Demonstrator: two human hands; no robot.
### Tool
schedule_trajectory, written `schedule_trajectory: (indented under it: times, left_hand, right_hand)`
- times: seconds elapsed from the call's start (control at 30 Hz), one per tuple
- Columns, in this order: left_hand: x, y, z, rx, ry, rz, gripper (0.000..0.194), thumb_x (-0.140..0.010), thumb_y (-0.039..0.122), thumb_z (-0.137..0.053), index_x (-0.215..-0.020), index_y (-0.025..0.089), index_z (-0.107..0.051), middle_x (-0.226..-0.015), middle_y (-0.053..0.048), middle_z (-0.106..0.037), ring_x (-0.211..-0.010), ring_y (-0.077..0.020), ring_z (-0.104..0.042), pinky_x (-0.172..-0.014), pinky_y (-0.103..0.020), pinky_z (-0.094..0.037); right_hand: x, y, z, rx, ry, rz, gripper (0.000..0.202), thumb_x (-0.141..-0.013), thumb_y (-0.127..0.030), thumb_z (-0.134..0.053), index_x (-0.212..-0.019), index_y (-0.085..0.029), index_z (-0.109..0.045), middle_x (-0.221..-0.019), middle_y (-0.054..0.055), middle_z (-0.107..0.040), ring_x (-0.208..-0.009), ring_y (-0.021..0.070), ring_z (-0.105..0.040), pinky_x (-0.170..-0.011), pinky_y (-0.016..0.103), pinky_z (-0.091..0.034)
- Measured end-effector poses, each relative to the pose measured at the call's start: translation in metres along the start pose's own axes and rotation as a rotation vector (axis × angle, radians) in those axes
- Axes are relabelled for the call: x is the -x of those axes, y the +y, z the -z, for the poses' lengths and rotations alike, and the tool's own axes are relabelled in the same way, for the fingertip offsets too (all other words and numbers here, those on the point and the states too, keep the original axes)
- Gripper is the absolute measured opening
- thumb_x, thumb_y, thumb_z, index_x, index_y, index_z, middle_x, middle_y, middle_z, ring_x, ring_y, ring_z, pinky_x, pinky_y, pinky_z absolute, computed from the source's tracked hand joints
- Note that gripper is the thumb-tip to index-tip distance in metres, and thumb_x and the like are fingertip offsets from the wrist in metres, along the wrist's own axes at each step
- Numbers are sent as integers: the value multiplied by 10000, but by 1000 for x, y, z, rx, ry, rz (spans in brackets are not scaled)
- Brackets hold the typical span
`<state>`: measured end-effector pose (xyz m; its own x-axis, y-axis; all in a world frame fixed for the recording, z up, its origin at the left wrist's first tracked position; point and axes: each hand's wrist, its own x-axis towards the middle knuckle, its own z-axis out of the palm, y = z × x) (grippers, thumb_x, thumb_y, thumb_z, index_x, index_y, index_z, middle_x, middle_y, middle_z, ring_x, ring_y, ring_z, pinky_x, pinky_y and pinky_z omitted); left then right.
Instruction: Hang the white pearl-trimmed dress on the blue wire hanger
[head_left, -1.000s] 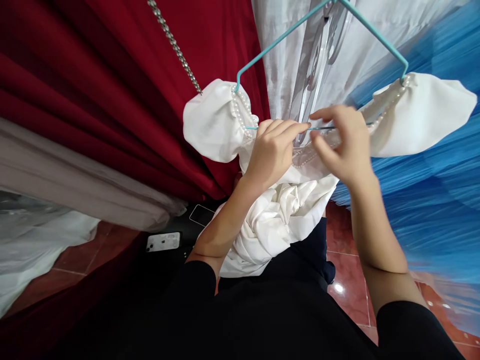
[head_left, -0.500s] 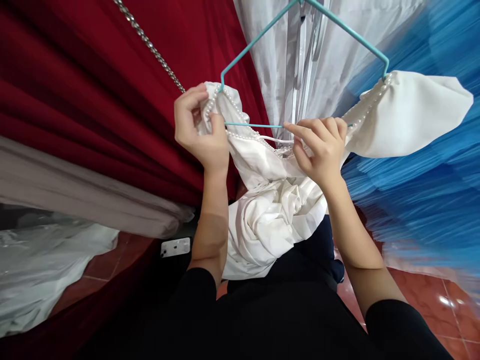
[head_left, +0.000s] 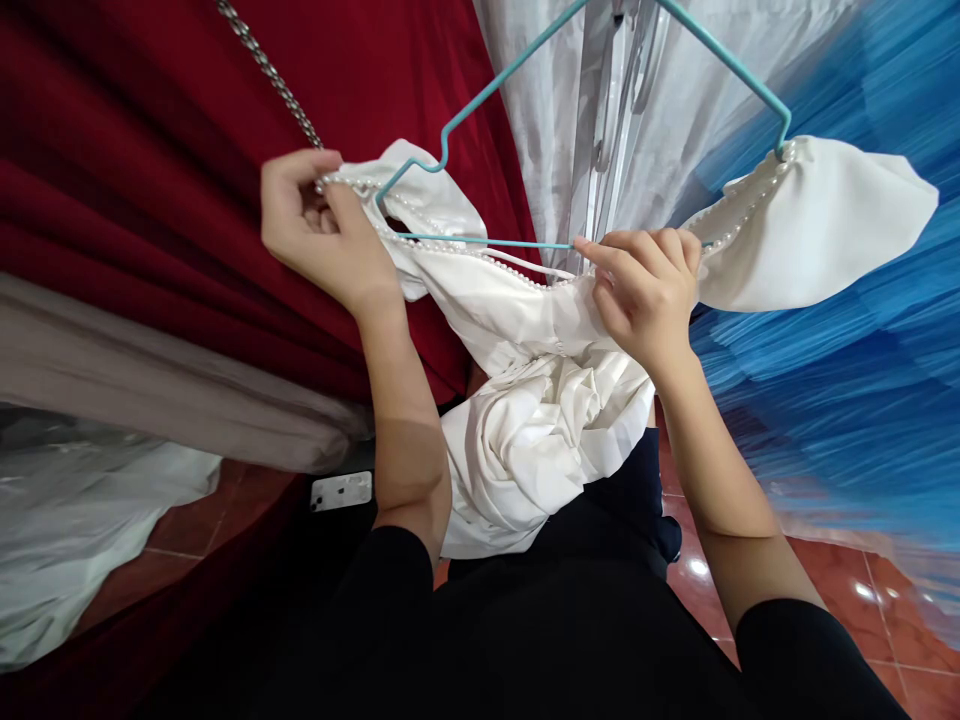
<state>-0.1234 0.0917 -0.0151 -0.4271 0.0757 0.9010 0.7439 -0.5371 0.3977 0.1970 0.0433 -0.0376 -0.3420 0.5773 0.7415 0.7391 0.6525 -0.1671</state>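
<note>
A white dress (head_left: 517, 310) with pearl beading along its neckline hangs on a light-blue hanger (head_left: 514, 70), its skirt bunched up below near my lap. My left hand (head_left: 319, 220) pinches the dress's beaded strap edge and draws it out to the left, off the hanger's left end, which shows bare in front of the fabric. My right hand (head_left: 645, 290) is closed at the hanger's lower bar, with the index finger laid along it. At the right, the other puffed white sleeve (head_left: 825, 225) sits over the hanger's right end.
Red curtain (head_left: 375, 70) fills the left and back, with a metal chain (head_left: 270, 75) in front of it. White drapes (head_left: 517, 80) hang behind the hanger, blue tulle (head_left: 840, 400) at the right. A white phone (head_left: 341, 491) lies at lower left. The floor has red tiles (head_left: 840, 580).
My left hand has moved left and slightly up, stretching the beaded strap away from the hanger's left end, now exposed. My right hand stays almost in place at the lower bar.
</note>
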Motion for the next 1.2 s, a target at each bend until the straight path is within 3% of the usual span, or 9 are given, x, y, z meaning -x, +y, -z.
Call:
schedule_trajectory:
  times: [0.07,0.13,0.23,0.33,0.5,0.67,0.97,1.13,1.2]
  left_hand:
    - [15,-19,9,3,-23,10,131,-1024,283,-562,-961,194,-635,-898,36,-660,-861,-116,-596,-795,-335,-558]
    - [31,-30,18,-24,-128,102,322,-1065,537,-537,-1006,224,-588,-932,57,-632,-856,-107,-575,-796,-375,-564]
    - [53,-21,30,-101,-254,206,460,-985,699,-593,-984,239,-587,-880,62,-635,-741,-100,-552,-679,-364,-537]
    - [68,16,36,-123,-402,179,325,-986,562,-656,-997,238,-676,-861,19,-707,-716,-137,-612,-644,-342,-527]
    - [81,93,38,162,-750,-156,112,-1028,316,-648,-1023,262,-747,-952,-20,-811,-883,-178,-755,-830,-340,-598]
    - [63,142,30,96,-807,-277,160,-1046,285,-596,-1086,323,-747,-1221,-31,-783,-1168,-265,-728,-1029,-512,-548]
    - [56,140,10,39,-811,-106,171,-1067,251,-570,-1128,274,-729,-1070,-15,-790,-1032,-212,-730,-1021,-429,-520]
    - [62,137,5,-18,-831,-80,177,-1051,247,-585,-1133,282,-738,-1033,-23,-757,-1038,-242,-712,-1046,-474,-500]
    - [65,135,0,-32,-846,-53,172,-1050,244,-580,-1120,275,-735,-1020,-28,-744,-1045,-248,-706,-1058,-482,-492]
  right_hand:
    - [0,-2,2,-3,-8,-14,484,-1001,-214,-443,-1403,-401,-635,-1194,23,-686,-1089,229,-588,-1070,515,-418]
    - [1,-4,3,-14,-7,-16,487,-1002,-210,-442,-1396,-419,-639,-1179,20,-686,-1082,226,-591,-1074,515,-414]
    - [2,-8,2,-38,13,-4,494,-1012,-201,-424,-1386,-433,-647,-1162,13,-686,-1061,210,-599,-1072,500,-411]
    - [2,-11,1,-47,33,6,493,-1018,-207,-420,-1391,-435,-647,-1156,11,-685,-1040,202,-604,-1063,489,-413]
    - [0,-12,-1,-32,55,9,450,-1020,-224,-428,-1356,-395,-674,-1124,19,-692,-1006,205,-610,-1028,481,-423]
    - [-1,-10,4,-43,119,32,393,-1023,-242,-444,-1280,-364,-715,-1093,9,-730,-956,194,-614,-984,455,-429]
    - [4,-11,24,-96,60,78,356,-1004,-250,-499,-1287,-351,-690,-1212,12,-749,-1059,220,-680,-1036,499,-484]
    - [-17,16,50,-91,524,69,344,-917,-247,-632,-1243,-285,-733,-1218,100,-718,-1197,293,-664,-1063,532,-503]
    - [-26,36,56,-47,605,62,427,-806,-202,-679,-1225,-247,-749,-1199,122,-718,-1179,312,-672,-1048,521,-517]
